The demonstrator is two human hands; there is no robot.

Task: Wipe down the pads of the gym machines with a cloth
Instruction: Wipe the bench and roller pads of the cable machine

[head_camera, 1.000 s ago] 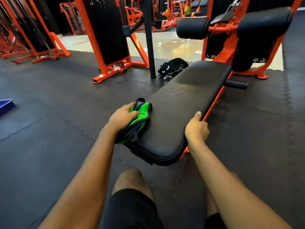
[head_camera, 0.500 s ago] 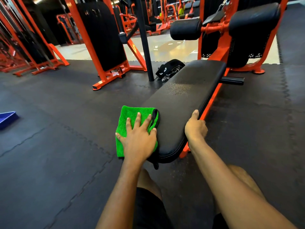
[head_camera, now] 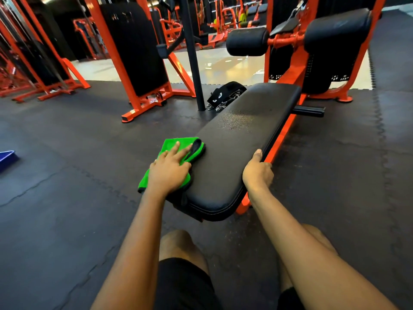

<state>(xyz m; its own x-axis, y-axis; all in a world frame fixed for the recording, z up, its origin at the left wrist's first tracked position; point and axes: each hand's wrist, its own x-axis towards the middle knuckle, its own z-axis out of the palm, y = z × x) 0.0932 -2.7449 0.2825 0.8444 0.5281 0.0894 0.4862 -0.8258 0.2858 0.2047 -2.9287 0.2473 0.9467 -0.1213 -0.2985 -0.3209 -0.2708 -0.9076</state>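
A long black bench pad [head_camera: 232, 148] on an orange frame runs away from me, with a speckled wet patch near its middle. A folded green cloth [head_camera: 172, 145] with a dark edge lies over the pad's left side. My left hand [head_camera: 168, 170] presses flat on the cloth with fingers spread. My right hand [head_camera: 257, 171] grips the pad's right edge, thumb on top and fingers curled under. Two black roller pads [head_camera: 247, 41] sit on the orange upright beyond the bench.
A black vertical pole [head_camera: 193, 63] and a black strap with metal clips [head_camera: 223, 95] stand left of the bench's far end. Orange machine frames [head_camera: 138, 101] rise at the back left. A blue object [head_camera: 6, 158] lies at the left edge. My knees are below the bench.
My left hand went from clutching the bunched cloth at the pad's side to pressing it flat, then slid it slightly forward along the left edge. My right hand kept its grip.
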